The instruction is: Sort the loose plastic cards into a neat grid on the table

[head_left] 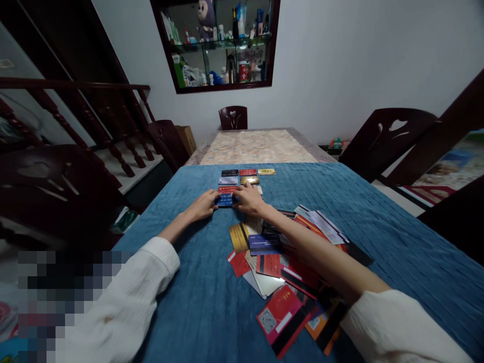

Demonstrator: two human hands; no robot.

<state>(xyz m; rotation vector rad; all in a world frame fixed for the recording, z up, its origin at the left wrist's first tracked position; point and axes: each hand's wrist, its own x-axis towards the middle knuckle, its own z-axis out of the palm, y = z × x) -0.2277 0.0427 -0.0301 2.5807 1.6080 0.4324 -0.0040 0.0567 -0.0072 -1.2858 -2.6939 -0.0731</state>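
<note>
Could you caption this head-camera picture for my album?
Left hand and right hand frame a blue card over blue cloth, scattered cards nearby.

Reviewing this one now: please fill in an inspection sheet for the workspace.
Surface: blue cloth over the near part of the table, patterned tabletop beyond it.
Job's things: small rows of flat cards, the farthest holding a black card, a red card and a yellow card; a blue card lies nearest the person.
Clutter: loose pile of overlapping cards, partly hidden by the right forearm.
Hands: left hand at the blue card's left edge, right hand at its right; grip unclear.
Cables: nothing seen.
Surroundings: chairs, a wooden railing, a wall cabinet with filled shelves.
</note>
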